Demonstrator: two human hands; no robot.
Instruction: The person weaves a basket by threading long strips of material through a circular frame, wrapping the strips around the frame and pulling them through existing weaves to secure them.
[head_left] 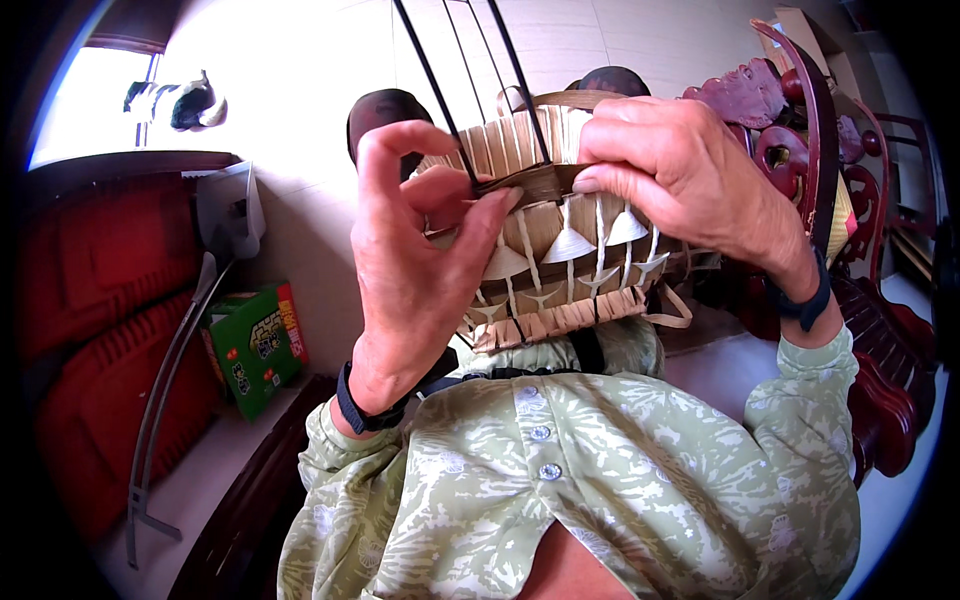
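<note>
Sitting between hands: woven basket

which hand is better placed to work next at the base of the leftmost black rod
Probably the left hand: its thumb is on the brown strip near that black rod; the right hand is farther off.

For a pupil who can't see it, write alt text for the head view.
A person's left hand and right hand hold a brown strip against a woven basket decorated with white shapes. A green box stands left.
</note>
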